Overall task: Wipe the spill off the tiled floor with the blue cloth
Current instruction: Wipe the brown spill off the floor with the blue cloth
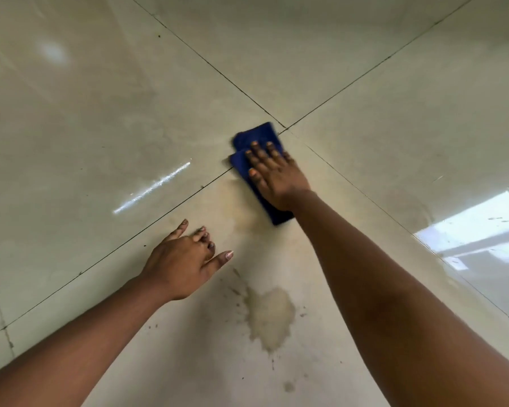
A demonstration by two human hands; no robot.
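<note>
- The pale, grainy spill [269,317] lies on the glossy cream tiled floor [100,113], near the viewer, between both forearms.
- The left hand [185,261] is braced on the tile, fingers loosely spread, holding nothing.
- The folded dark blue cloth [254,139] lies flat under the right hand [274,176], whose open palm presses it down, well beyond the spill.
</note>
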